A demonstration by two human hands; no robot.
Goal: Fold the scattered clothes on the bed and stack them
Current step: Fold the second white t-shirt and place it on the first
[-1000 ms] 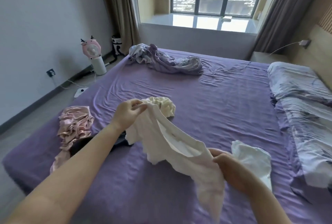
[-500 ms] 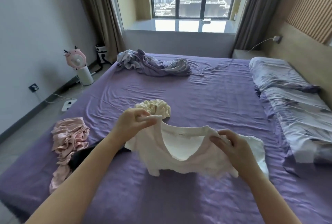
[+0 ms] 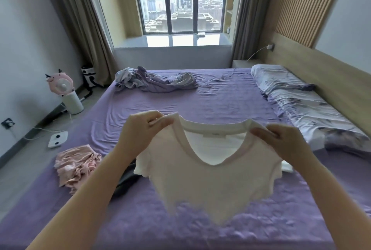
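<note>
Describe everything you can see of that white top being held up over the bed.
The white top is a short, soft, knit-looking T-shirt with a wide scooped neckline, thick neckband, a small label inside the back of the neck, short sleeves and a wavy hem. It hangs spread open above the purple bed, neck uppermost. The left hand and right hand pinch its shoulders; its lower part looks blurred.

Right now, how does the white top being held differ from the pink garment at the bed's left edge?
The white top is lifted off the bed, pinched at its shoulders by the left hand and right hand; the pink garment lies on the purple sheet, untouched. The white top hangs spread open, neckline showing, while the pink garment is crumpled in a heap. The pink garment looks shiny, the white top matte. Neither is folded yet.
</note>
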